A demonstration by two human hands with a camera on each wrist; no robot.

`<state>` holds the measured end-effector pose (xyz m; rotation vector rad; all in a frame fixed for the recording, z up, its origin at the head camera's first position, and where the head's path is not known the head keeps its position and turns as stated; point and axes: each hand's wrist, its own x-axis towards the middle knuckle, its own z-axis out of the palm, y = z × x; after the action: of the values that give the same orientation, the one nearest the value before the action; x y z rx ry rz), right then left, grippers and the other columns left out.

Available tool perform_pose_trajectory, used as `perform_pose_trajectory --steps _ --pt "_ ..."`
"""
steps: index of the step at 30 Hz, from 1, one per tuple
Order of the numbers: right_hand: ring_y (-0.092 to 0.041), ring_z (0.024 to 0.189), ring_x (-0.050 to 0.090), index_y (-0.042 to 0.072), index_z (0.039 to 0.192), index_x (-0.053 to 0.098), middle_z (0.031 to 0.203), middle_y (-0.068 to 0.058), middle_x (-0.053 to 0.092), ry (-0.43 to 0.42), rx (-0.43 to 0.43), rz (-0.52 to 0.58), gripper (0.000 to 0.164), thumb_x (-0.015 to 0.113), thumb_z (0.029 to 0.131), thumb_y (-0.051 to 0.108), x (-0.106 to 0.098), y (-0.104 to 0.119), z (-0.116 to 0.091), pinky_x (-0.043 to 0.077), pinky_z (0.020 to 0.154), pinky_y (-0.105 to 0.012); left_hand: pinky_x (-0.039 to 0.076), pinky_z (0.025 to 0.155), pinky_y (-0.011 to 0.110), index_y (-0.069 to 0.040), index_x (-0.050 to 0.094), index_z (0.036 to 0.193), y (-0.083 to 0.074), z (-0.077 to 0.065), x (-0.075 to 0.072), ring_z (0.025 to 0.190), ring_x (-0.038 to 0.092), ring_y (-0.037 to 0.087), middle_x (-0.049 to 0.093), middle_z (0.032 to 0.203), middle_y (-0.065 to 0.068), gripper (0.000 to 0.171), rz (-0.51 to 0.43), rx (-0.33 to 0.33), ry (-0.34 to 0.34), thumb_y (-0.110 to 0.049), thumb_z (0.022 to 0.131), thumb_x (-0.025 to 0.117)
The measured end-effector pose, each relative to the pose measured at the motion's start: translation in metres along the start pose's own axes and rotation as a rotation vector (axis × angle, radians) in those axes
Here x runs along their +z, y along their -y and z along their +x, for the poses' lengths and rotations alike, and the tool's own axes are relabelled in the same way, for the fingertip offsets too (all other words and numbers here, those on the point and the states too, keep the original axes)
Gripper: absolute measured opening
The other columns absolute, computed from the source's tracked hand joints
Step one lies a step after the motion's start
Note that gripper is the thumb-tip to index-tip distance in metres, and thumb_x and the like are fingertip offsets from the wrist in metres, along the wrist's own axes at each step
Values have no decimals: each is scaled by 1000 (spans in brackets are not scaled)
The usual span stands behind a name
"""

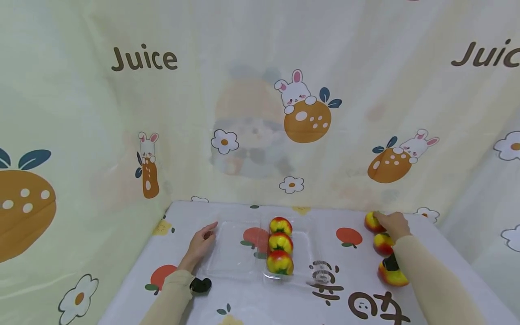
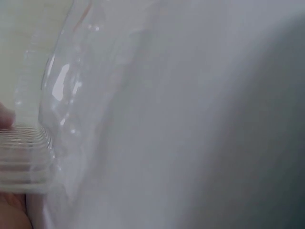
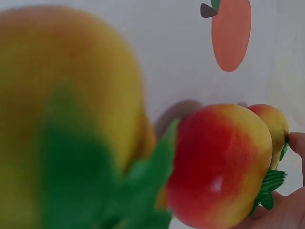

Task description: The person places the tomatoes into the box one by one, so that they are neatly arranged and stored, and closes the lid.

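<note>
A clear plastic clamshell container (image 1: 302, 248) lies spread flat on the table. Three red-and-yellow artificial fruits (image 1: 280, 243) sit in a column along the left side of its right half; the left half (image 1: 233, 255) has nothing in it. My left hand (image 1: 200, 246) is at the left half's outer edge, and in the left wrist view its thumb (image 2: 5, 117) and fingers pinch the ribbed plastic rim (image 2: 26, 157). Over on the right, my right hand (image 1: 394, 223) grips the farthest loose fruit (image 1: 370, 222), whose green leafy top (image 3: 284, 150) shows between thumb and fingers.
Two more such fruits, a middle one (image 1: 382, 244) and a near one (image 1: 391, 276), stand in a row under my right forearm. A white printed cloth (image 1: 243, 300) covers the table. Printed curtains (image 1: 243, 99) rise behind it and at both sides.
</note>
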<state>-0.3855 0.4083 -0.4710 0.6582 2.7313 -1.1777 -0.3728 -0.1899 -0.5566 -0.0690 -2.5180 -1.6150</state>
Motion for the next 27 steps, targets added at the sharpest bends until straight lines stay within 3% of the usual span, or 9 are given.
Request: perform_pose_trajectory --steps 6,13,22,27 --pt "-44 105 42 -19 135 28 116 -31 41 15 15 -25 88 47 95 57 -3 9 -3 46 88 -54 40 102 47 -6 57 138 -3 0 1 119 54 30 57 138 15 42 -2 22 4 -7 97 56" --pt "-42 103 44 -16 130 36 115 -30 47 17 -67 -15 74 55 96 46 0 15 -3 44 87 -49 42 99 47 -5 58 138 -3 2 -3 114 55 29 59 133 17 42 13 24 -10 -6 96 55" --pt "-41 94 45 -12 116 39 101 -24 46 -1 -131 -128 71 62 90 50 9 20 -7 35 84 -59 43 95 43 -4 59 136 -1 -2 0 108 56 28 62 128 18 42 13 5 -15 -6 95 56" --pt "-38 89 48 -12 111 45 96 -23 52 -33 -181 -166 65 65 90 46 17 37 -9 40 76 -47 41 99 47 -5 57 138 0 -2 -1 112 55 28 60 131 18 43 11 5 -3 -7 96 55"
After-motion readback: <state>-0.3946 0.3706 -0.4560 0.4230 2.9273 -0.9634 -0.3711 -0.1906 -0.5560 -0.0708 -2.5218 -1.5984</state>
